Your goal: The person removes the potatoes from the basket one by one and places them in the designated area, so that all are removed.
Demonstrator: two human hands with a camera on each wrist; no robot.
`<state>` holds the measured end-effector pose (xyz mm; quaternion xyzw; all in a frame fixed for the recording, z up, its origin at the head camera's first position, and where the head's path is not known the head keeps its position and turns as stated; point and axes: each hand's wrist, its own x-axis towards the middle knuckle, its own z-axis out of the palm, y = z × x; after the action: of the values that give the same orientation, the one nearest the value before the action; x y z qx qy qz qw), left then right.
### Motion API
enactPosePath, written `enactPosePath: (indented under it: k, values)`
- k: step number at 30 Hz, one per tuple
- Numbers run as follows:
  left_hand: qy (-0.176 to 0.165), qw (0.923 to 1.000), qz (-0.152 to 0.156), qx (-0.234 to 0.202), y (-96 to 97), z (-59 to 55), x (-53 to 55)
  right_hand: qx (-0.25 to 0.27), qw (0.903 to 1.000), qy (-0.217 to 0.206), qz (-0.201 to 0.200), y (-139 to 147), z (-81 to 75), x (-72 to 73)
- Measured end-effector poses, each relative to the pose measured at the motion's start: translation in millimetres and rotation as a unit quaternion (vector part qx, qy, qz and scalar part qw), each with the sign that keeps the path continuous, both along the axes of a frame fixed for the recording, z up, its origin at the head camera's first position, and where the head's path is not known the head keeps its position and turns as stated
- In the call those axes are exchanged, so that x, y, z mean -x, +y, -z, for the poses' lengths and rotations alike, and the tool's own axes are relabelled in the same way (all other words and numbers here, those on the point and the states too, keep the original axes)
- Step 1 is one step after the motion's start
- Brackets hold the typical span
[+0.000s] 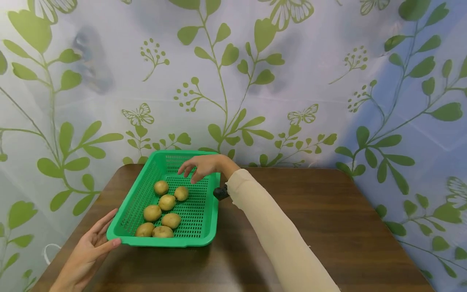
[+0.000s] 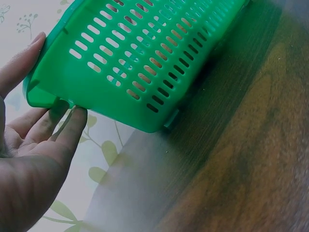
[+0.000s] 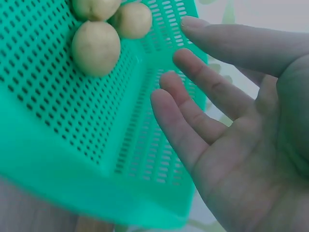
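Observation:
A green plastic basket [image 1: 209, 239] with slotted walls stands at the left of the table, holding several potatoes [image 1: 167, 202] mostly along its left side and near end. My left hand [image 1: 85, 251] grips the basket's near left corner, thumb at the rim; in the left wrist view its fingers [image 2: 72, 128] are bent under the rim. Over the far right part of the basket hovers my right hand [image 1: 204, 165], fingers loosely spread and holding nothing. From the right wrist, a potato [image 3: 96, 48] shows apart from those fingertips [image 3: 164, 99], on the perforated basket floor.
The dark brown wooden table [image 1: 310, 227] extends to the right of the basket, under my right sleeve [image 1: 277, 231]. Behind it hangs a white curtain [image 1: 321, 48] printed with green leaves and butterflies. A white cord [image 1: 46, 253] shows beyond the left edge.

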<state>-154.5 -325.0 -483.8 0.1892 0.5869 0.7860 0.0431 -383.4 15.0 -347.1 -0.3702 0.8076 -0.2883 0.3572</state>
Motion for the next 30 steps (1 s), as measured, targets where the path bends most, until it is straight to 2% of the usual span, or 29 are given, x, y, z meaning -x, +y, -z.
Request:
enactPosePath:
  k: [7,14,17,21,24,30]
  values:
    - [-0.002,0.9996,0.007,-0.028,6.3,4.0,5.8,0.011,0.9996,-0.024,0.013,-20,25.2,6.7]
    - [-0.010,0.9998,0.004,-0.014,2.4,4.2,2.8,0.018,0.9996,0.015,0.015,-38,58.7,6.8]
    - [-0.008,0.9999,0.002,-0.012,1.0,2.3,2.9,0.013,0.9994,0.003,0.034,-40,68.3,6.5]
    - [0.000,0.9999,0.009,-0.014,1.4,1.8,3.1,-0.015,0.9981,-0.014,0.058,-39,76.1,5.9]
    - [0.004,0.9999,0.009,-0.013,1.6,2.6,2.2,-0.028,0.9983,-0.010,0.050,-38,80.4,6.3]
    - [-0.009,1.0000,0.002,0.003,-0.9,1.5,0.0,-0.047,0.9973,0.054,0.016,-42,85.0,6.4]
